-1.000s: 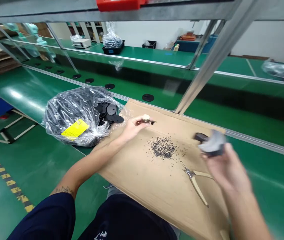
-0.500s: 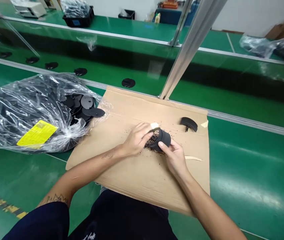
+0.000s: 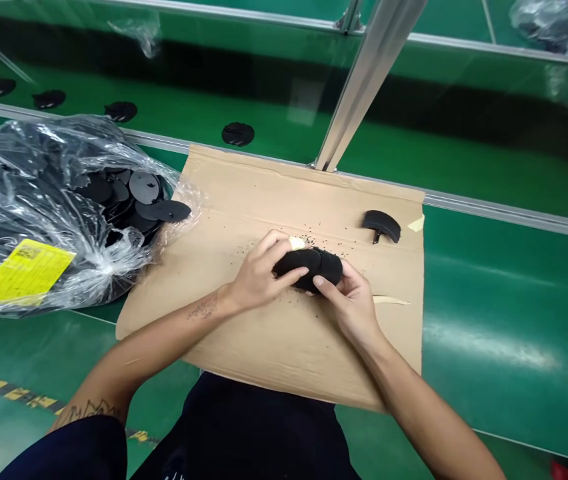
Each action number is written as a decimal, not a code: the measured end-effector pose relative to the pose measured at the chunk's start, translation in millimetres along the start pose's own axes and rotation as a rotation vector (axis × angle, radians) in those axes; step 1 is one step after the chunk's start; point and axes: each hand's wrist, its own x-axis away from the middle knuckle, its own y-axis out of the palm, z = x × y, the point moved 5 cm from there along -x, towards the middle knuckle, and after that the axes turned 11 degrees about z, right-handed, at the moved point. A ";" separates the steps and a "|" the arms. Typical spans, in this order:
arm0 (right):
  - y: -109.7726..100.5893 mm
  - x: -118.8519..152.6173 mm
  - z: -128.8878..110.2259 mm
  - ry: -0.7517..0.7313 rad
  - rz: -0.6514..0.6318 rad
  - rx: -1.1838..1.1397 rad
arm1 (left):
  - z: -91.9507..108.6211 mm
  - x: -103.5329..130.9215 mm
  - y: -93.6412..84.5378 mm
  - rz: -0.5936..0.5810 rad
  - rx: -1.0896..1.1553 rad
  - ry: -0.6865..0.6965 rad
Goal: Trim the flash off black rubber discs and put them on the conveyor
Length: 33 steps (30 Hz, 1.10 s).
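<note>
Movement had just laid a flat, black, disc-like piece (image 3: 297,263), pinched in the left hand (image 3: 257,280), against a curved black block (image 3: 331,267) clamped in the right hand (image 3: 357,307), leaving both pieces together over the brown cardboard sheet (image 3: 244,347).

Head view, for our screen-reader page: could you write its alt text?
A left hand and right hand hold black parts together above a cardboard sheet scattered with black specks. A curved black piece lies at right; a clear bag of black discs sits at left.
</note>
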 end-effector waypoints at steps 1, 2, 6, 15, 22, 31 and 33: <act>1.0 1.4 -0.6 0.002 -0.010 0.012 | -0.5 -0.1 -0.4 0.007 0.009 -0.019; 2.1 2.9 -1.2 0.004 -0.022 0.025 | -0.8 0.0 -0.4 0.011 0.015 -0.040; 7.5 8.5 -2.4 0.022 -0.072 0.056 | 0.2 1.6 1.7 -0.007 0.044 -0.107; 6.5 6.5 2.2 0.049 -0.022 0.035 | 1.7 3.4 1.6 -0.017 0.032 -0.131; 5.9 6.3 0.9 0.012 -0.003 0.043 | 3.9 2.8 1.6 -0.015 -0.018 -0.057; 4.7 5.4 -0.4 -0.015 -0.007 0.068 | 7.0 7.1 3.0 0.006 -0.033 -0.065; 4.4 5.6 -0.4 -0.013 -0.009 0.077 | 5.6 7.6 4.1 -0.002 -0.001 -0.084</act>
